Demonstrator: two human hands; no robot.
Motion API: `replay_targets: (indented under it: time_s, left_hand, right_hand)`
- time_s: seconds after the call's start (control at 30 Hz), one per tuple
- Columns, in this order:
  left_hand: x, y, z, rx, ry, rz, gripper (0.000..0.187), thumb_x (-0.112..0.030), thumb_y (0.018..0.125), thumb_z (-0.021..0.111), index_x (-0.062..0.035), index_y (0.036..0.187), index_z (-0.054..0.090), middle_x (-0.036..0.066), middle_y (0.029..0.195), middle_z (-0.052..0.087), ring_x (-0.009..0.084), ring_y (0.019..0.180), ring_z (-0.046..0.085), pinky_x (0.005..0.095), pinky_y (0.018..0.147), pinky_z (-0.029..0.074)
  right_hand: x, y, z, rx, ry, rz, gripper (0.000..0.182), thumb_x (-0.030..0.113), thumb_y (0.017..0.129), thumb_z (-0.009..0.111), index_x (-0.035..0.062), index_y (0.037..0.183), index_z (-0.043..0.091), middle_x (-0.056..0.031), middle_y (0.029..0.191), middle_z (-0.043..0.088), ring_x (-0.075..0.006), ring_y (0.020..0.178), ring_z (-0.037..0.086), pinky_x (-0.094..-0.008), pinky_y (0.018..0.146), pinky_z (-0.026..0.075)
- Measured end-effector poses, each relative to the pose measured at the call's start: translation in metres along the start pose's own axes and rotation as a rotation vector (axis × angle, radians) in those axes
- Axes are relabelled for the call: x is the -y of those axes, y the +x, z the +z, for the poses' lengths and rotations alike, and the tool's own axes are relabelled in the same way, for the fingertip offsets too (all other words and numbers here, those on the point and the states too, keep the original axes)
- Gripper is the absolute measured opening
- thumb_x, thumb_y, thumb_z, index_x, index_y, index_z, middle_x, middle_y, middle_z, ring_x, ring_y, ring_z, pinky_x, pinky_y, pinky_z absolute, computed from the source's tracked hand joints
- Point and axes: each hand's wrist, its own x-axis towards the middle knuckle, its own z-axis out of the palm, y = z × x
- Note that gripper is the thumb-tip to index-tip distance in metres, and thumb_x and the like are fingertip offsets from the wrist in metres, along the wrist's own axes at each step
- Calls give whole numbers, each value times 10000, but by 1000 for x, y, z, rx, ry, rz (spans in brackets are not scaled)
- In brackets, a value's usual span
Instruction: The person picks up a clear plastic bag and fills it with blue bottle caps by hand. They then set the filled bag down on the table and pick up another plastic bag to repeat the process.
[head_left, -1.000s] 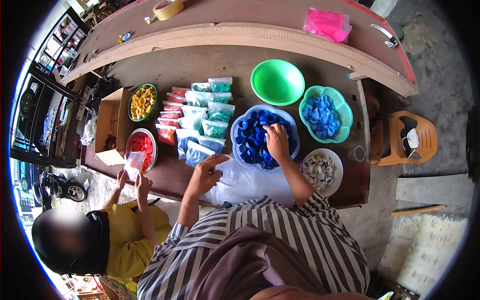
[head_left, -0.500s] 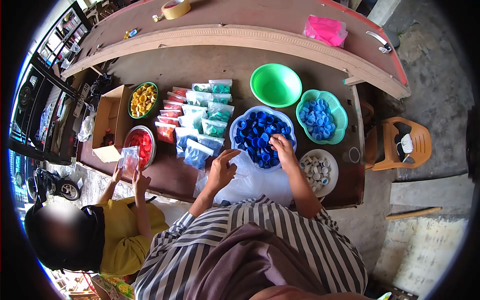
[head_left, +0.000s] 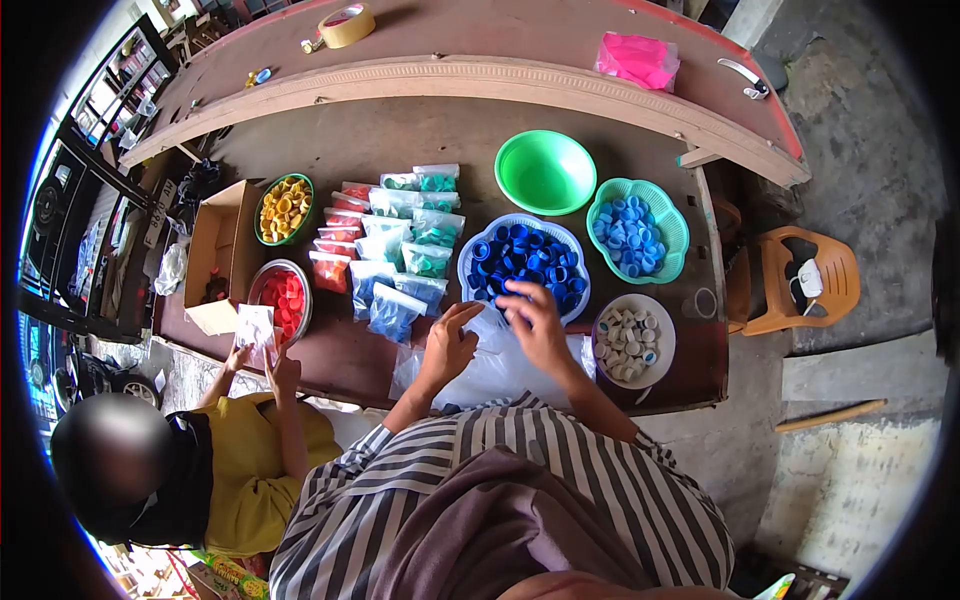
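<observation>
My left hand (head_left: 450, 350) is closed at the near left of the blue-cap basket, gripping the edge of a clear plastic bag (head_left: 488, 338). Opposite it, my right hand (head_left: 537, 327) hovers over the bag with fingers curled together; what they hold, if anything, is hidden. Just beyond both hands stands a pale blue scalloped basket (head_left: 467, 265) full of dark blue bottle caps (head_left: 520, 255). More clear plastic (head_left: 535, 378) lies flat beneath my hands. Filled zip bags of blue caps (head_left: 397, 312) lie left of my left hand.
A white bowl (head_left: 664, 345) of white caps and a mint basket (head_left: 680, 240) of light blue caps stand right. Behind is a green basin (head_left: 545, 170). On the left, a co-worker's hands (head_left: 283, 372) hold a bag near red caps (head_left: 285, 300) and a cardboard box (head_left: 225, 235).
My right hand has come back from the dark blue caps toward my left hand and the bag. My left hand has hardly moved. The co-worker's bag has shifted slightly.
</observation>
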Motion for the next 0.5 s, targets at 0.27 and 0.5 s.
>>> replay_targets:
  time_s: [0.27,0.5]
  left_hand:
    - [-1,1,2,35,11,-31,463,27,736,517,-22,1180,638,132,1208,621,169,553,612,296,570,506]
    - [2,6,6,26,7,-64,460,27,744,508,-16,1185,631,137,1202,620,173,570,617,292,577,511]
  right_hand:
    - [-135,46,24,-25,-250,169,158,40,853,613,71,1005,645,-114,986,606,-313,957,572,-407,844,463]
    - [-155,56,36,117,-377,224,222,102,795,697,102,1014,668,-97,1040,592,-302,997,569,-417,846,468]
